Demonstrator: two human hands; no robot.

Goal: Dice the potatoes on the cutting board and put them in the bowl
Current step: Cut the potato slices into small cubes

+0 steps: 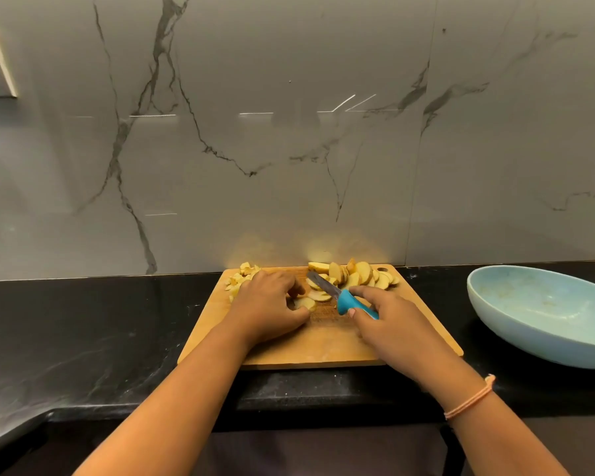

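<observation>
Potato slices (pixel 354 278) lie fanned at the far right corner of the cutting board (pixel 323 348), and a small heap of diced pieces (pixel 243 274) sits at the far left corner. The left hand (pixel 268 310) is over the middle of the board, its fingers bent down and the thumb closed against a front slice (pixel 305 303) to hold it in place. The right hand (pixel 389 324) grips the blue handle of the knife (pixel 327 288) with its fingers wrapped around it; the blade points away and to the left, above the slices and close to the left fingertips.

The main risk, I think, is this closeness: if the front slice slides on the wood, the blade could meet a finger. Another risk is that pieces roll away, because both heaps are at the far edge of the board, just beside the wall (pixel 289 166).

The bowl (pixel 529 338) stands on the black counter (pixel 100 321) to the right, apart from the board, so dice must cross a strip of counter and some may drop there. I cannot tell if any dice are inside it. The near half of the board is bare and gives room for cutting; the counter to the left is also free for the elbow.
</observation>
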